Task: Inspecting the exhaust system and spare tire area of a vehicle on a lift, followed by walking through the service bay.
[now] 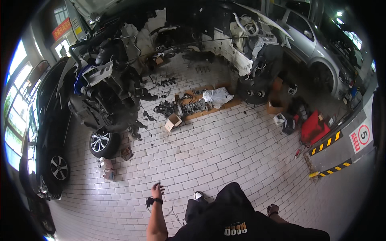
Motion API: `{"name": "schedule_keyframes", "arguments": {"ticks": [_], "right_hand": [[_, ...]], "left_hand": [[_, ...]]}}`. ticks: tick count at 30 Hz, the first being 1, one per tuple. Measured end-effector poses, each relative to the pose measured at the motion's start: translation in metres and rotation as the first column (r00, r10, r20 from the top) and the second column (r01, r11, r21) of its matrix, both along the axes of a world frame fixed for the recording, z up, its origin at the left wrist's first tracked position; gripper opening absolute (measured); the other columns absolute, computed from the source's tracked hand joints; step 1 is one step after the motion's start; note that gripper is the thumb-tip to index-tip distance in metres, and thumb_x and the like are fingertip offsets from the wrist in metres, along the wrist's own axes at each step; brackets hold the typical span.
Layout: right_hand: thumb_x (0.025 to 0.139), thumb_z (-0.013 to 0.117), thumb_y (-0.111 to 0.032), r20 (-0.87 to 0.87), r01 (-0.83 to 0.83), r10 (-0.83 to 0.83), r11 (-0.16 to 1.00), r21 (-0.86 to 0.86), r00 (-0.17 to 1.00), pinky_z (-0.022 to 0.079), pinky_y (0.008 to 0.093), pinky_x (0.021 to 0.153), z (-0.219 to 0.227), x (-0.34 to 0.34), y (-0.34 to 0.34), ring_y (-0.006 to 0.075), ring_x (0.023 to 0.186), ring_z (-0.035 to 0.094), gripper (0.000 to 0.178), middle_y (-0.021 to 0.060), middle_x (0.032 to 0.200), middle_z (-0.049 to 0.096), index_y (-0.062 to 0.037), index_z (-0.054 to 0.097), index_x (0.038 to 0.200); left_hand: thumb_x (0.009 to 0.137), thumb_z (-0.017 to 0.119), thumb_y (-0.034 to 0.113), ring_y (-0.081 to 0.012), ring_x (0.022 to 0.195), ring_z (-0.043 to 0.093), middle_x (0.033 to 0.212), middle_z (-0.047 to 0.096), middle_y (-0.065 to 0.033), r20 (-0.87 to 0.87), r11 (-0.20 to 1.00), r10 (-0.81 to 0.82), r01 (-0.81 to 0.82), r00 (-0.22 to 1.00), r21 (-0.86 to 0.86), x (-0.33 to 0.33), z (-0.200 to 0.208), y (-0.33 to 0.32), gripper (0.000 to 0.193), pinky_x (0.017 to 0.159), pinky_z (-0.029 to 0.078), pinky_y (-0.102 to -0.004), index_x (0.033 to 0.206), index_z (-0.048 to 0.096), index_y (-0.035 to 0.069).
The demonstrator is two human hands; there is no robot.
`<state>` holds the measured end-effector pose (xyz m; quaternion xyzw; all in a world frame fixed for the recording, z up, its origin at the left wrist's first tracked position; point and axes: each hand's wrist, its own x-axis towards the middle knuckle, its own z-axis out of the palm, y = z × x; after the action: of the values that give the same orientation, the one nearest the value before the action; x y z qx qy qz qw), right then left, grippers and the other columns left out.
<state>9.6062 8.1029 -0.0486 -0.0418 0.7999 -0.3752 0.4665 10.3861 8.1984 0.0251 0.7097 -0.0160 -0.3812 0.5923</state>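
My left hand [157,190] is held out over the tiled floor, its fingers loosely bent and apart, with nothing in it. A dark band with a small device [153,201] sits on that wrist. My right hand [272,209] hangs beside my body at the lower right. Its fingers are small and dark in view, loosely curled, and no object shows in them. Neither hand touches anything. Farther ahead, engine parts [193,107] lie on flattened cardboard [229,105], partly under a white plastic sheet [218,97]. An open cardboard box [173,122] stands at their near side.
A partly dismantled vehicle front [106,74] rises at the left. Near it are a loose wheel [103,143] and plastic jugs [106,168]. A black car [50,132] stands far left, a silver car [303,34] far right. A red container [313,127] sits beside a striped ledge [327,143].
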Motion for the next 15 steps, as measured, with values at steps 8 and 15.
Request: {"name": "schedule_keyframes", "arguments": {"ticks": [8, 15], "right_hand": [[0.092, 0.047, -0.016, 0.009, -0.657, 0.657, 0.753, 0.038, 0.754, 0.035, 0.033, 0.039, -0.049, 0.098, -0.14, 0.0214, 0.047, 0.052, 0.027, 0.0111, 0.063, 0.058, -0.0071, 0.059, 0.114], [0.089, 0.051, -0.019, 0.098, -0.883, 0.883, 0.441, 0.16, 0.459, 0.044, 0.0382, 0.051, -0.079, 0.183, -0.415, 0.0236, 0.061, 0.056, 0.02, 0.0105, 0.077, 0.062, -0.0024, 0.062, 0.091]], "left_hand": [[0.095, 0.055, 0.024, -0.0154, 0.07, 0.065, 0.092, 0.07, -0.0095, 0.034, 0.97, -0.163, 0.154, 0.986, 0.191, 0.008, 0.023, 0.001, 0.031, 0.055, 0.05, -0.0281, 0.12, 0.062, 0.008], [0.091, 0.058, 0.035, -0.0142, 0.069, 0.066, 0.092, 0.072, -0.0055, -0.112, 0.905, 0.167, -0.108, 0.98, 0.411, -0.157, -0.015, 0.075, 0.039, 0.056, 0.053, -0.0297, 0.122, 0.063, 0.011]]}}
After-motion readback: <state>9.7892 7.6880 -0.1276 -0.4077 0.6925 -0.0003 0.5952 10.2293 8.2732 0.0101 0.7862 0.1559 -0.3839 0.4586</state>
